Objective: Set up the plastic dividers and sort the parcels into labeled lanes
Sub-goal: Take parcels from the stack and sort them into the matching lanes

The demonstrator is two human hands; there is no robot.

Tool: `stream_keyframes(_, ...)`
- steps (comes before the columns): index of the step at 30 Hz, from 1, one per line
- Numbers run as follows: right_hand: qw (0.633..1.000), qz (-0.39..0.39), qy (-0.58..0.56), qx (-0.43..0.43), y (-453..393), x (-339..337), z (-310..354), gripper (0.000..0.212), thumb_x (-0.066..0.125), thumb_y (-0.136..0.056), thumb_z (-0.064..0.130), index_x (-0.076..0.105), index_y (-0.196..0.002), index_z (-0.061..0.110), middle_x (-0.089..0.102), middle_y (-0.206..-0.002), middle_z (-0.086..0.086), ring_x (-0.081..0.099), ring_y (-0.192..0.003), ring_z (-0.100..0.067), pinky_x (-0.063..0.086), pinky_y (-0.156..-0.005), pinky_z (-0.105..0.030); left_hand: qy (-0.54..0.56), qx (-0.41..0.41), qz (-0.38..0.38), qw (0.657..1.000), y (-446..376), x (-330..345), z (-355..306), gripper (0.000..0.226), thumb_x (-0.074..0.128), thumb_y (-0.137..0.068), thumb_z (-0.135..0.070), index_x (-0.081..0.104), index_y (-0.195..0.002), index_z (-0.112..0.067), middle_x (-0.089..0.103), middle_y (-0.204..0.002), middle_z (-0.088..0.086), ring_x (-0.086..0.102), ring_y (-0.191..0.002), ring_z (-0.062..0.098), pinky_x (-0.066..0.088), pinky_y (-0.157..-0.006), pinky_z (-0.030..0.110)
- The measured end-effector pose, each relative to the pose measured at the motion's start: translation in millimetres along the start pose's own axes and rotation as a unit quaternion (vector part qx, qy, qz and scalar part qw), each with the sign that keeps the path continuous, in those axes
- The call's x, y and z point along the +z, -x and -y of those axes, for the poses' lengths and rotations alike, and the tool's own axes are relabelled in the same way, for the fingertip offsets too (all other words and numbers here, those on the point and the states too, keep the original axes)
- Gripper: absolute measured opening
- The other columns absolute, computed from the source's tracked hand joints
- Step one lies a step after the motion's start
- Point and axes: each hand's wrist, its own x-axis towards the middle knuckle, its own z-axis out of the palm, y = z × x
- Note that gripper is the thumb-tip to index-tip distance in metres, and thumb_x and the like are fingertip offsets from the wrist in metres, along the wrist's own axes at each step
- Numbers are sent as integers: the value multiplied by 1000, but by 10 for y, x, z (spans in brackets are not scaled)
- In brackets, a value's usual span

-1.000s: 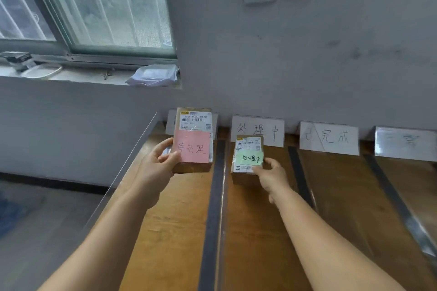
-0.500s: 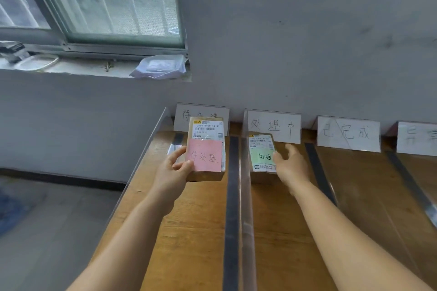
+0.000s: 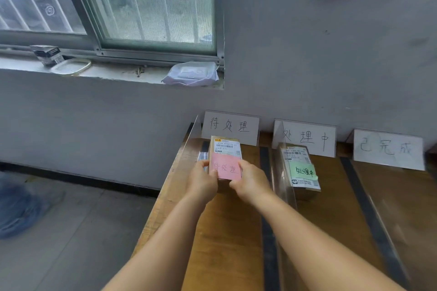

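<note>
Both hands, the left hand [image 3: 203, 181] and the right hand [image 3: 251, 181], hold the near end of the small brown cardboard parcel with the pink paper note [image 3: 225, 158] in the far-left lane, and it looks light, stiff and easy to grip by its sides.

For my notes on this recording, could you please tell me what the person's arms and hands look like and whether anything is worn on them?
Both arms are bare up to the bottom edge of the picture: no sleeves show. The left hand and the right hand wear no gloves, and no watch, ring or bracelet is visible on either wrist or on the fingers. No markings show on them.
</note>
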Motion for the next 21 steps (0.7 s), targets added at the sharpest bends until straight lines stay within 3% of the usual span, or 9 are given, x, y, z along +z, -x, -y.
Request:
stream_keyframes(5,999,-27,12,20,-153,277,-23,59,61,-89,14,39,-143,20,57,-131,-5,55,-113,-23,47,-79,-23,-105,29,-10,994,-216,20,108,25,46,-99,-21,54,-122,-18,63,-114,4,55,-88,14,41,-57,20)
stream_keyframes(8,999,-47,18,17,-227,385,-15,54,59,-90,18,41,-141,23,58,-130,-4,56,-110,-23,42,-67,-18,-131,42,-7,990,-340,13,141,18,45,-98,-19,57,-112,-19,64,-109,4,58,-88,17,42,-59,24)
stream_keyframes(12,998,-50,24,19,-291,477,17,52,58,-91,18,42,-141,20,55,-132,-6,55,-113,-25,45,-82,-27,-170,46,-4,984,-414,-4,111,18,48,-95,-18,56,-110,-18,63,-104,4,55,-85,17,36,-55,23)
stream_keyframes(16,998,-52,23,21,-325,497,40,51,57,-92,16,43,-140,18,55,-132,-6,55,-113,-25,47,-82,-29,-222,46,6,974,-402,2,41,30,54,-92,-21,50,-121,-13,58,-114,9,56,-100,24,48,-74,32)
stream_keyframes(21,999,-27,29,12,-250,425,92,59,61,-87,14,38,-141,19,48,-130,-2,50,-113,-23,44,-85,-28,-262,63,12,963,-322,-10,-1,46,53,-91,-13,36,-133,-9,47,-128,10,49,-114,27,45,-92,38)
